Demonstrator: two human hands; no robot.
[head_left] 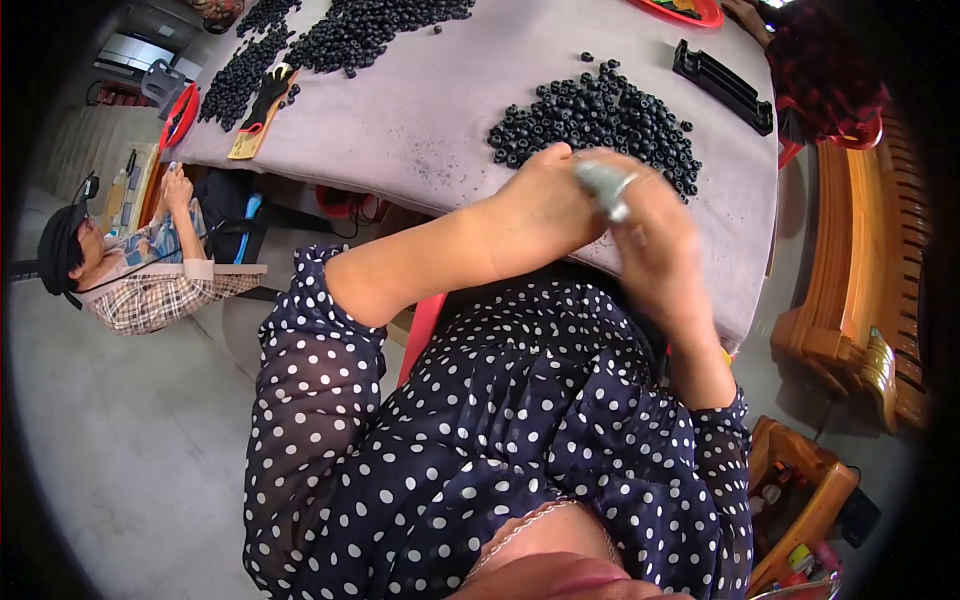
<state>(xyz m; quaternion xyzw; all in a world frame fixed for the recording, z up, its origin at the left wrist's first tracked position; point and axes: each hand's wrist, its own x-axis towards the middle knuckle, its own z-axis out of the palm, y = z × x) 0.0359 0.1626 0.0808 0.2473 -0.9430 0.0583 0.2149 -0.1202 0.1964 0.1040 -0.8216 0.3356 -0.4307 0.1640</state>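
Note:
Both hands are close together over the near edge of a cloth-covered table [420,110], just in front of a heap of small black round pieces with holes [600,115]. My left hand [552,200] is curled, its back toward me; its fingers and whatever they hold are hidden. My right hand [665,235] is bent around from the right and smeared by motion. A silver-grey thing [603,183] sits at the right hand's fingers, between the two hands. It is too blurred to tell whether it is a tool or a finger wrapping.
Larger heaps of black pieces [370,30] lie at the far left, near a black glove [265,98]. A long black bar-shaped part [722,85] is at the right. One person [150,265] sits at left, another [825,75] at far right. A wooden bench [850,280] stands right.

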